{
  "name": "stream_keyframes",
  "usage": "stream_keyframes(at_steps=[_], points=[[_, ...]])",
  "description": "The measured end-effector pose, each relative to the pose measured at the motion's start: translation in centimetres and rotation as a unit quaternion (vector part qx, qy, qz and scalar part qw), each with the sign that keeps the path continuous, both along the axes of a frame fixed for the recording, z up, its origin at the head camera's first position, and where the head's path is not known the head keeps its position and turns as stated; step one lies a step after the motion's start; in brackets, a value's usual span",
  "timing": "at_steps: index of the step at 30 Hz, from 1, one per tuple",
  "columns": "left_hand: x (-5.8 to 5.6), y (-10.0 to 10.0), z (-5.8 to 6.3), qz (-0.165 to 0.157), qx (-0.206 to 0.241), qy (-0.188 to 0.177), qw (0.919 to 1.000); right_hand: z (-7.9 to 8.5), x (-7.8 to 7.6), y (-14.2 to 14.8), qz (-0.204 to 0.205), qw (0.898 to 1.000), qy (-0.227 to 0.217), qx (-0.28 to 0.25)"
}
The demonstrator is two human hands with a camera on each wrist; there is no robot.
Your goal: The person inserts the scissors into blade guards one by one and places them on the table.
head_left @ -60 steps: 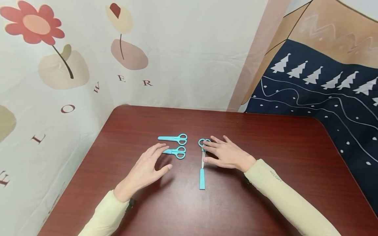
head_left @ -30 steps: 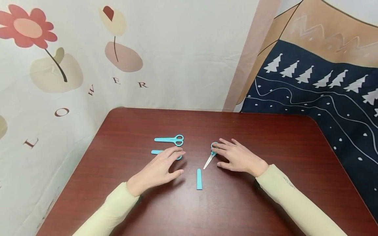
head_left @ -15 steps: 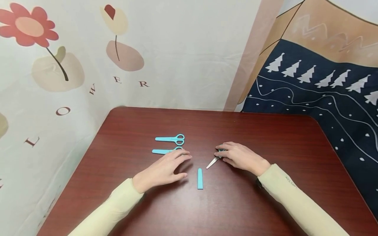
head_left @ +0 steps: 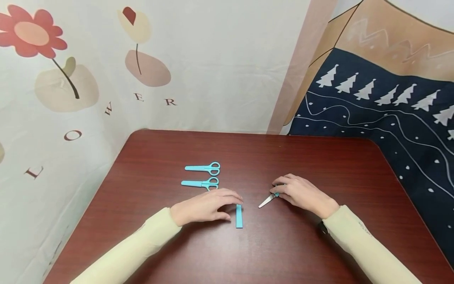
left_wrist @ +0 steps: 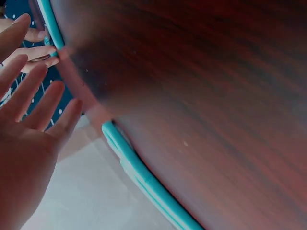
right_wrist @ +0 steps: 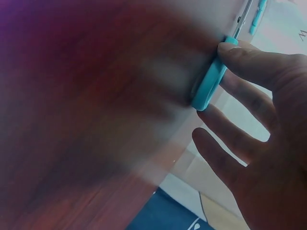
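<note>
My right hand (head_left: 301,193) pinches a small pair of scissors (head_left: 268,200) by its turquoise handles, with the bare metal blades pointing down-left. In the right wrist view, the thumb and a finger press the scissors' handle (right_wrist: 210,85) from opposite sides while the other fingers spread away. A turquoise blade cover (head_left: 239,219) lies on the table between the hands. Over its far end reach the fingertips of my left hand (head_left: 207,206), fingers extended, holding nothing. That hand is also spread out in the left wrist view, near the blade cover (left_wrist: 51,25).
Two more turquoise scissors lie on the dark red table (head_left: 156,157) to the left, blades covered: a far pair (head_left: 198,168) and a near pair (head_left: 193,184). My left hand slightly overlaps the near pair's handle. Printed cloth (head_left: 220,71) hangs behind the table.
The right hand has gone from touching the scissors with spread fingers to pinching them, and has shifted right and nearer with them. The left hand has moved right, from the covered scissors to the blade cover.
</note>
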State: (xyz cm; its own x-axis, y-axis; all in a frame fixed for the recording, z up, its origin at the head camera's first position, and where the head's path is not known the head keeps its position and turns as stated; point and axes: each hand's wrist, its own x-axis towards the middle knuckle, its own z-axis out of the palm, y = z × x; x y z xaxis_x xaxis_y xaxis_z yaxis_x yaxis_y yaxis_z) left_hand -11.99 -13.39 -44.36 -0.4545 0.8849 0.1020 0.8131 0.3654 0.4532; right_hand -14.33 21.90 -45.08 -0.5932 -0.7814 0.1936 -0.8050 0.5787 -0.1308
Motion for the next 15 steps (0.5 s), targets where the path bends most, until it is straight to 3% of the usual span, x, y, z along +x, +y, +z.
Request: stream_keyframes(at_steps=[7, 15], points=[[-0.7, 1.2, -0.2, -0.049, -0.024, -0.035, 0.9979, -0.2, 0.7, 1.1, -0.013, 1.000, 0.001, -0.009], [-1.0, 2.0, -0.4, -0.065, -0.048, -0.001, 0.9968, -0.2, 1.1, 1.8, -0.030, 0.999, -0.010, -0.014]])
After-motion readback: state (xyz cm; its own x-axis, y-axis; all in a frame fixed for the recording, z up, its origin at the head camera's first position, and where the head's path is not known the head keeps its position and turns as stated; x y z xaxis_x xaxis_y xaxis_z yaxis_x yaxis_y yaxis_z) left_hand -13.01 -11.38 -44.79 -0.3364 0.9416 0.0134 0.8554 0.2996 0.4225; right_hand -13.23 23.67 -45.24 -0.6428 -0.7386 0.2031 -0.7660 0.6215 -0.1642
